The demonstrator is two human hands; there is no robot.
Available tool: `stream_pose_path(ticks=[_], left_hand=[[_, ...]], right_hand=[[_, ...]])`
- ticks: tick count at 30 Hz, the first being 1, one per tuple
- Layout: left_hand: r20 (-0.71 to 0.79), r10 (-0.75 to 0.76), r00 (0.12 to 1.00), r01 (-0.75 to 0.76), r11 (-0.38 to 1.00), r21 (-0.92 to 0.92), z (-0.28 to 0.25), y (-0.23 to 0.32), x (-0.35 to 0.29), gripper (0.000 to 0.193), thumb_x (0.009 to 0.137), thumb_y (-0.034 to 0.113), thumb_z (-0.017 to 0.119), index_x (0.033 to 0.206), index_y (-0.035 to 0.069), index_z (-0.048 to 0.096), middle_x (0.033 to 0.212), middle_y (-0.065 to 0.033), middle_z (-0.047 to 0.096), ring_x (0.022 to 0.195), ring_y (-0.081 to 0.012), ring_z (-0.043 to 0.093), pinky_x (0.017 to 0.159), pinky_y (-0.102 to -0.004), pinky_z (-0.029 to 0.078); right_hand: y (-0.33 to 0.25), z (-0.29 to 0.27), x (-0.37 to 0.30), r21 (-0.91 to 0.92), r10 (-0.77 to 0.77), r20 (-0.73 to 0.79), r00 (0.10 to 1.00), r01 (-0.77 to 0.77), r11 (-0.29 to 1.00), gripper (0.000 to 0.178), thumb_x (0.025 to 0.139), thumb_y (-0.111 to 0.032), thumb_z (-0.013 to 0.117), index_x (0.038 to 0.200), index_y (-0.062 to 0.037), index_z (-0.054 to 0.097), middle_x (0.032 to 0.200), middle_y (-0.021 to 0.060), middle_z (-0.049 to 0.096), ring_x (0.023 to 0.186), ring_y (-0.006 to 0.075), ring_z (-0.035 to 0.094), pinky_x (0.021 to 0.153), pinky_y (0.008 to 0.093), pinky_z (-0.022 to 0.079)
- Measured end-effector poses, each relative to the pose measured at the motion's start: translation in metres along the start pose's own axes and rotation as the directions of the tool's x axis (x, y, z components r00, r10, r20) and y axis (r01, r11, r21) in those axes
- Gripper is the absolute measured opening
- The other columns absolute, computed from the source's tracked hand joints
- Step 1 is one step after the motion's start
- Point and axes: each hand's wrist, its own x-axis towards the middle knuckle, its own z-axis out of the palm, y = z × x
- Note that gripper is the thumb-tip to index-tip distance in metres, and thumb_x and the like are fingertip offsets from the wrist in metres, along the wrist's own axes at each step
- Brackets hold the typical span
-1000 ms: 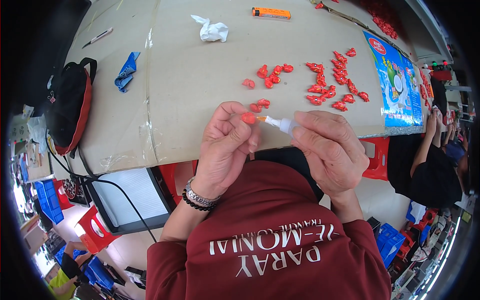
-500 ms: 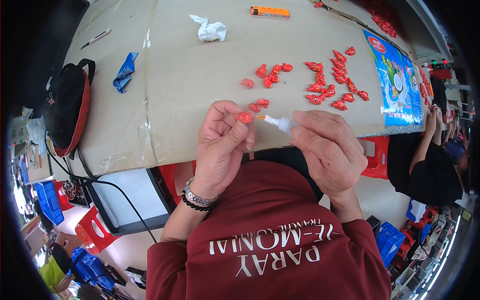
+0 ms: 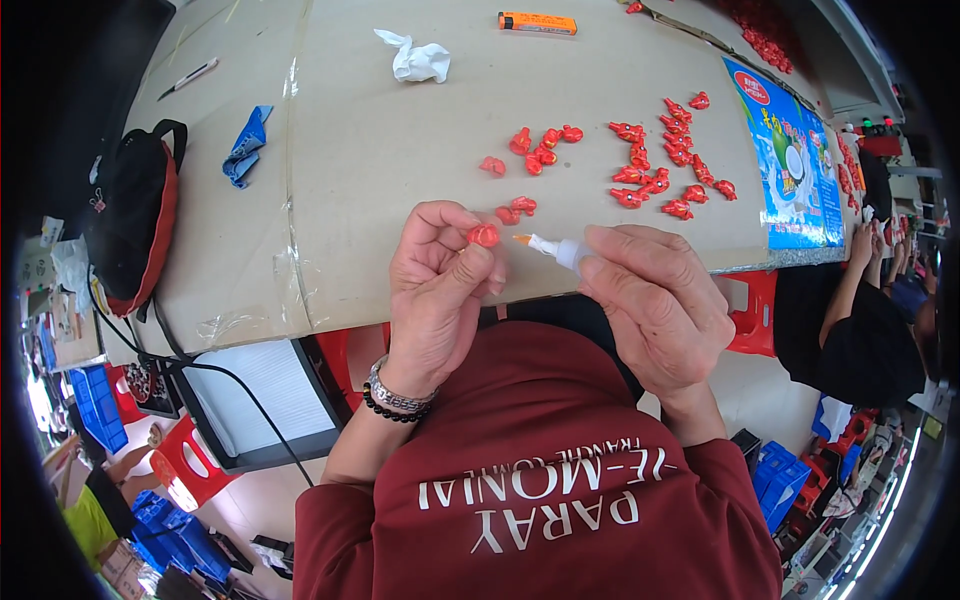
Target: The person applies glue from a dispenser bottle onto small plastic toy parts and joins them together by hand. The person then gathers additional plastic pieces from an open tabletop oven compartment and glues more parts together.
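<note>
Between thumb and fingers, my left hand (image 3: 440, 270) pinches a small red figurine (image 3: 484, 235) above the table's near edge. My right hand (image 3: 660, 300) grips a white bottle with a narrow tip (image 3: 562, 249), which points left at the figurine with a slight gap between them. Just beyond my left fingertips lie a couple of loose red figurines (image 3: 517, 209). Farther out is a small cluster of them (image 3: 546, 146), and to its right several more stand in rough rows (image 3: 680, 140). Their fine details are too small to make out.
On the table (image 3: 380, 170) lie a crumpled white tissue (image 3: 420, 62), an orange box (image 3: 538, 23), a blue cloth scrap (image 3: 246, 146) and a pen-like tool (image 3: 188, 79). A black and red bag (image 3: 145, 220) is at the left edge, a blue printed sheet (image 3: 790, 160) at the right. Other people work nearby.
The figurine in my left hand has turned slightly and shifted a little left. A small gap now shows between it and the bottle's tip. Both hands otherwise keep their places.
</note>
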Motion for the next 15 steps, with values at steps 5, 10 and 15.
stream_pose_path(ticks=[5,10,15], left_hand=[[0.016,0.030,0.999,-0.030,0.999,0.020,-0.0006,-0.0006,-0.0004,0.018,0.093,0.008,0.065,0.107,0.010,0.053,0.104,-0.0046,0.064,0.071,-0.0125,0.054,0.062,-0.0258,0.042],[-0.002,0.029,1.000,-0.029,0.999,0.031,-0.0003,-0.0003,-0.0011,0.019,0.093,0.007,0.065,0.107,0.010,0.053,0.105,-0.0049,0.064,0.071,-0.0123,0.054,0.063,-0.0260,0.042],[0.000,0.028,1.000,-0.028,1.000,0.011,-0.0005,-0.0017,-0.0008,0.019,0.093,0.006,0.065,0.107,0.010,0.053,0.105,-0.0055,0.064,0.070,-0.0119,0.054,0.062,-0.0263,0.042]], right_hand=[[-0.0012,0.0006,-0.0010,-0.004,0.003,-0.006,1.000,-0.003,1.000,0.030,0.061,0.004,0.074,0.090,0.0019,0.069,0.094,0.0128,0.067,0.079,0.0289,0.067,0.064,0.0349,0.056],[-0.0031,0.0000,-0.0007,-0.016,0.002,0.006,1.000,-0.002,1.000,0.031,0.061,0.003,0.074,0.091,0.0016,0.069,0.094,0.0128,0.067,0.079,0.0284,0.068,0.064,0.0340,0.056],[-0.0042,-0.0006,-0.0012,-0.005,-0.006,0.017,1.000,0.007,1.000,0.033,0.060,0.003,0.076,0.092,0.0018,0.068,0.094,0.0131,0.067,0.079,0.0279,0.067,0.063,0.0336,0.057]])
